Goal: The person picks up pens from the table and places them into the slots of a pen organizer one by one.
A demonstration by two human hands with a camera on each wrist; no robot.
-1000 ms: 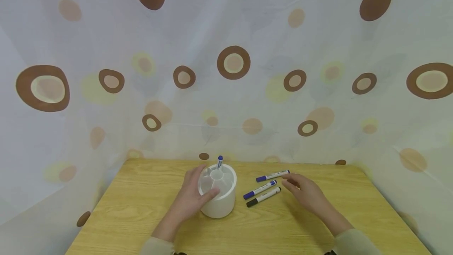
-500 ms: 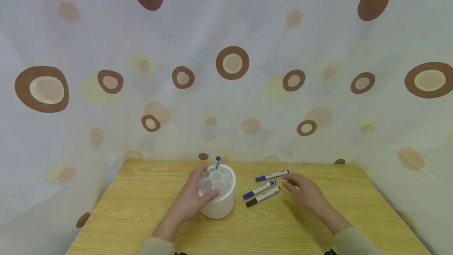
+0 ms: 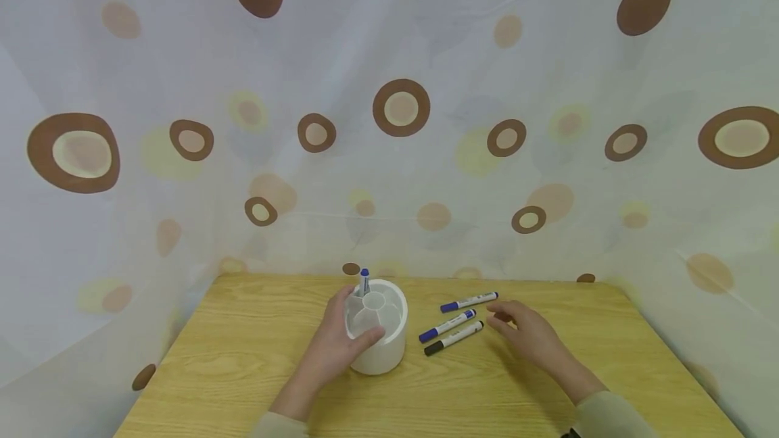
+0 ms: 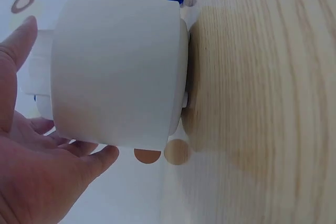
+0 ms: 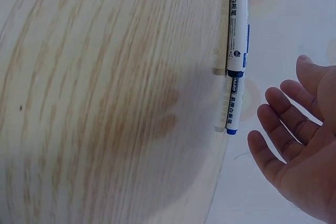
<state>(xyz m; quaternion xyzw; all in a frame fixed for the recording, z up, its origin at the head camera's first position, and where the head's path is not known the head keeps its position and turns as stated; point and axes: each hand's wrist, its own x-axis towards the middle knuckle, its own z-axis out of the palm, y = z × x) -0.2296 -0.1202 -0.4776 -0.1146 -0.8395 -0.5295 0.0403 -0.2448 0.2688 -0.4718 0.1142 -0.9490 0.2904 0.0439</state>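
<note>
A round white pen holder (image 3: 380, 350) with several compartments stands on the table. My left hand (image 3: 337, 336) grips it from the left, thumb over the near rim and fingers around the far left side, as the left wrist view also shows around its white wall (image 4: 115, 72). One blue-capped marker (image 3: 364, 281) stands upright in a compartment at the back left. To the right lie a blue-capped marker (image 3: 468, 301), a second blue-capped marker (image 3: 447, 326) and a black-capped marker (image 3: 454, 338). My right hand (image 3: 526, 336) hovers just right of them, fingers loosely bent, holding nothing.
The wooden table (image 3: 243, 357) reaches back to a white curtain (image 3: 341, 174) with brown and beige dots. That curtain also encloses the left and right sides.
The pen holder has turned under my left hand, carrying its upright marker leftward along the back. My left hand has shifted slightly right. The right hand and loose markers have stayed put.
</note>
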